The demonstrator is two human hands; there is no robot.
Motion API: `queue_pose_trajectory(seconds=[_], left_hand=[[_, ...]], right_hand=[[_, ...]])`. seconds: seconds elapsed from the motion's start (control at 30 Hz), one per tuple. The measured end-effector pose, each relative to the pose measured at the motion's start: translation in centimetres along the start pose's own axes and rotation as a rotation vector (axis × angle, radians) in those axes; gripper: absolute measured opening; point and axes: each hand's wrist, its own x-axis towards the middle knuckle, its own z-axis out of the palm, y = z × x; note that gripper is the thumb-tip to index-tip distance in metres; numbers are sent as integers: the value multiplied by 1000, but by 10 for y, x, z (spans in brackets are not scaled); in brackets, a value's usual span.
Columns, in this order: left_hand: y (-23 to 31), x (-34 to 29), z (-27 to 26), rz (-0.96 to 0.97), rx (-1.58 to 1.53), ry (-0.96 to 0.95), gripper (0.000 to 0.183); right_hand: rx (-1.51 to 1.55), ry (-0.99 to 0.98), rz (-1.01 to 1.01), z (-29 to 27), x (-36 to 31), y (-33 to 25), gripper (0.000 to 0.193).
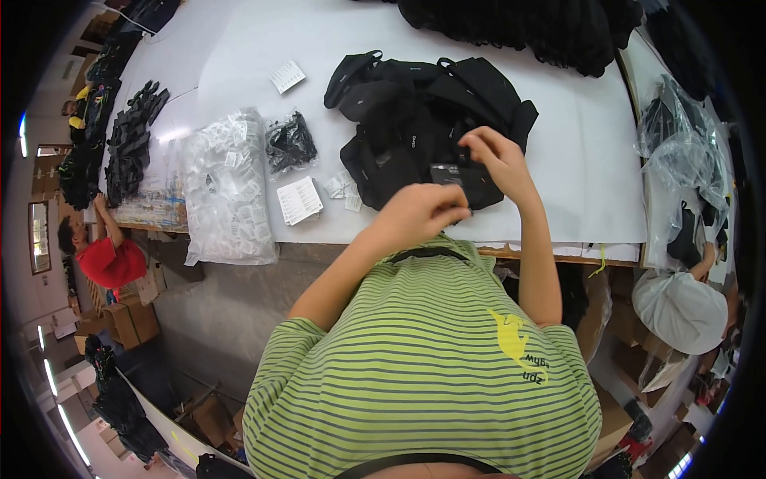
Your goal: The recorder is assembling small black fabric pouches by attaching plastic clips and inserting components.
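Observation:
A black fabric bag with padded straps (411, 120) lies spread out on the white table in front of me. My left hand (423, 211) is at its near edge, fingers curled and pressed together; what they hold, if anything, is hidden. Above the bag's right part is my right hand (496, 160), its thumb and fingers pinched by a small dark piece that I cannot make out. Between the hands, a dark, shiny rectangular piece (448, 173) rests on the bag.
Left of the bag are a clear sack of small white-tagged packets (226, 188), a bag of small black parts (290, 142), a stack of printed cards (300, 199) and a single card (287, 77). More black goods (531, 32) lie at the far edge. People work on both sides.

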Motion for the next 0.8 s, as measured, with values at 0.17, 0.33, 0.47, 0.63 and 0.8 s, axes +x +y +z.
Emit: queue_pose_trajectory(seconds=[0.17, 0.33, 0.47, 0.63, 0.8], left_hand=[[-6, -6, 28, 19, 70, -124, 15], [-16, -16, 34, 60, 4, -99, 13], [-37, -19, -5, 130, 288, 460, 27], [-36, -44, -31, 225, 624, 456, 42], [-24, -51, -28, 408, 606, 597, 42]], right_hand=[[-373, -730, 524, 47, 27, 77, 41], [-104, -649, 356, 70, 19, 98, 33], [-178, -352, 33, 62, 3, 37, 22], [-189, -462, 19, 30, -10, -53, 19], [-63, -400, -62, 21, -31, -73, 19]])
